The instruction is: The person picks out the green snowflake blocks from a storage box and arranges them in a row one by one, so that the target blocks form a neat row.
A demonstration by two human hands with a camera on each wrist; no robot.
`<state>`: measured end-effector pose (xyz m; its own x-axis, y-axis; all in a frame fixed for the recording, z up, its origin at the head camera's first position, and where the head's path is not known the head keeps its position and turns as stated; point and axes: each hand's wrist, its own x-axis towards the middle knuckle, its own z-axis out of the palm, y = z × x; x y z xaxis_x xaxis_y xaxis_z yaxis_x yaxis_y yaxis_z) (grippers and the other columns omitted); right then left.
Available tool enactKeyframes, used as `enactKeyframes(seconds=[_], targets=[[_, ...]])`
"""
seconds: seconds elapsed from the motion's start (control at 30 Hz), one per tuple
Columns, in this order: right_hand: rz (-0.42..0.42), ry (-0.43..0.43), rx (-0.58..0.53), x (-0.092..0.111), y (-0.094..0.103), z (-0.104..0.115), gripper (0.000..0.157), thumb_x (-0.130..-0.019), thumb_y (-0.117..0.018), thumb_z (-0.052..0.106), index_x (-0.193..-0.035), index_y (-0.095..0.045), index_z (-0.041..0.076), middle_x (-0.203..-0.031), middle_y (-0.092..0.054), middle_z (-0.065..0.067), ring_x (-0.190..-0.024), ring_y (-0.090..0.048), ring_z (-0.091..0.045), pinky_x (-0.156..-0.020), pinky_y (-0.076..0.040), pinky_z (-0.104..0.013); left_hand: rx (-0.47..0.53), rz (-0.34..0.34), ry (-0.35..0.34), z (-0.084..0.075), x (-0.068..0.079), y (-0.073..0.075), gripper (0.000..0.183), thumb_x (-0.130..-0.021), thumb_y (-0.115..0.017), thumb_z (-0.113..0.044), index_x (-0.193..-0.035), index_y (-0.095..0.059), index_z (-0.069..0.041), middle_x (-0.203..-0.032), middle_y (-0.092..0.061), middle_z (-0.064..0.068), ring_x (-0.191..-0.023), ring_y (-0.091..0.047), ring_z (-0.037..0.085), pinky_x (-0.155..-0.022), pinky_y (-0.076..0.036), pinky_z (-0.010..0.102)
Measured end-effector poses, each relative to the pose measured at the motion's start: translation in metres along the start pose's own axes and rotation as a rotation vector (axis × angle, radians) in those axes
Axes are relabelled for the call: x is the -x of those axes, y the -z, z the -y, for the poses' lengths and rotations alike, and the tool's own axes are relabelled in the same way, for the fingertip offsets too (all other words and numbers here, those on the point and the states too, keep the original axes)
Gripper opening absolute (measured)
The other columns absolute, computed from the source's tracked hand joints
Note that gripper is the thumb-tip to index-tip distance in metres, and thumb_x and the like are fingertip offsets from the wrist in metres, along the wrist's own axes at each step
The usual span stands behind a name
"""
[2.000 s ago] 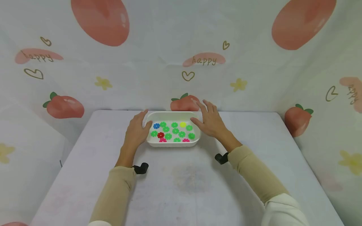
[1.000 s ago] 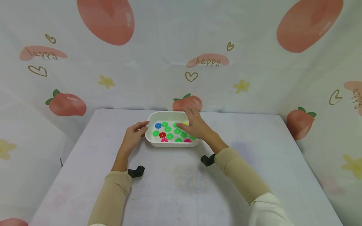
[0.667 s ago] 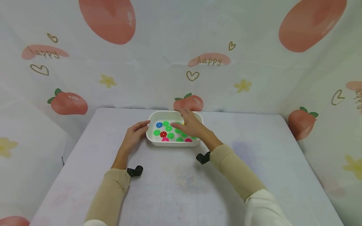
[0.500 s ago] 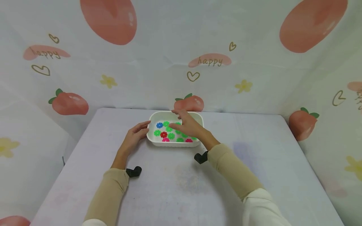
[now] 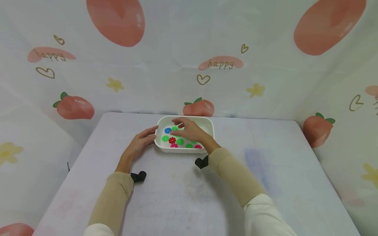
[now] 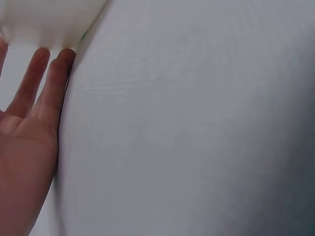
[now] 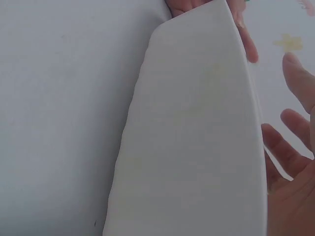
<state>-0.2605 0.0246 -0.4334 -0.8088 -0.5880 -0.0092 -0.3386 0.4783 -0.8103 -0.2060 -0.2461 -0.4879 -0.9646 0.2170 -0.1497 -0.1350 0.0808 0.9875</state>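
Observation:
A white plastic tray [image 5: 211,126] stands near the far edge of the table, holding several flat flower-shaped plastic discs. A blue disc [image 5: 167,130], a red disc [image 5: 172,140], a pink disc [image 5: 174,145] and a green disc [image 5: 165,138] show in its left part. My left hand [image 5: 138,144] rests its fingertips on the tray's left end, also seen against the tray wall [image 6: 49,22] in the left wrist view. Over the tray hovers my right hand [image 5: 190,131], thumb and fingers spread apart with nothing between them; it hides the yellow disc and some green ones.
The white-covered table [image 5: 177,196] spreads out in front of the tray. Behind it hangs a cloth backdrop [image 5: 165,65] printed with peaches and flowers. Each wrist carries a black camera mount [image 5: 138,177].
My right hand has moved left from the tray's right end to over its middle. My left hand has come down slightly at the left end. The tray holds its place.

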Motion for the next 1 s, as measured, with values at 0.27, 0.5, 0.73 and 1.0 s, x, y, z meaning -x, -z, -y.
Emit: enactKeyframes(seconds=[0.27, 0.5, 0.73, 1.0], targets=[[0.040, -0.041, -0.023, -0.014, -0.012, 0.007, 0.063, -0.090, -0.078, 0.041, -0.144, -0.056, 0.016, -0.143, -0.061, -0.005, -0.128, -0.059, -0.025, -0.110, -0.051, -0.038, 0.020, 0.006, -0.002, 0.000, -0.001, 0.001, 0.055, -0.105, -0.057, -0.023, -0.157, -0.042, -0.015, -0.161, -0.041, 0.016, -0.119, -0.061, 0.001, -0.099, -0.050, 0.013], [0.082, -0.084, -0.033, -0.023, -0.025, 0.006, 0.059, -0.091, -0.078, 0.031, -0.143, -0.057, 0.016, -0.142, -0.060, -0.007, -0.125, -0.059, -0.025, -0.109, -0.051, -0.037, 0.016, 0.004, -0.014, 0.002, -0.001, 0.000, 0.055, -0.104, -0.058, -0.022, -0.156, -0.042, -0.014, -0.159, -0.043, 0.018, -0.122, -0.060, 0.005, -0.099, -0.050, 0.013], [0.108, -0.081, 0.051, -0.032, -0.037, 0.006, 0.048, -0.090, -0.077, 0.020, -0.135, -0.063, 0.014, -0.130, -0.066, -0.004, -0.115, -0.059, -0.020, -0.107, -0.050, -0.033, 0.000, -0.005, -0.023, 0.004, 0.001, 0.001, 0.055, -0.103, -0.061, -0.024, -0.155, -0.045, -0.017, -0.159, -0.044, 0.016, -0.122, -0.061, 0.003, -0.099, -0.051, 0.014], [0.108, -0.116, 0.107, -0.036, -0.040, 0.000, 0.042, -0.090, -0.078, 0.018, -0.130, -0.067, 0.015, -0.123, -0.068, 0.001, -0.111, -0.059, -0.015, -0.105, -0.050, -0.030, -0.024, -0.002, -0.043, 0.006, -0.001, 0.002, 0.055, -0.104, -0.060, -0.024, -0.156, -0.044, -0.017, -0.158, -0.044, 0.020, -0.120, -0.061, 0.001, -0.099, -0.049, 0.013]])
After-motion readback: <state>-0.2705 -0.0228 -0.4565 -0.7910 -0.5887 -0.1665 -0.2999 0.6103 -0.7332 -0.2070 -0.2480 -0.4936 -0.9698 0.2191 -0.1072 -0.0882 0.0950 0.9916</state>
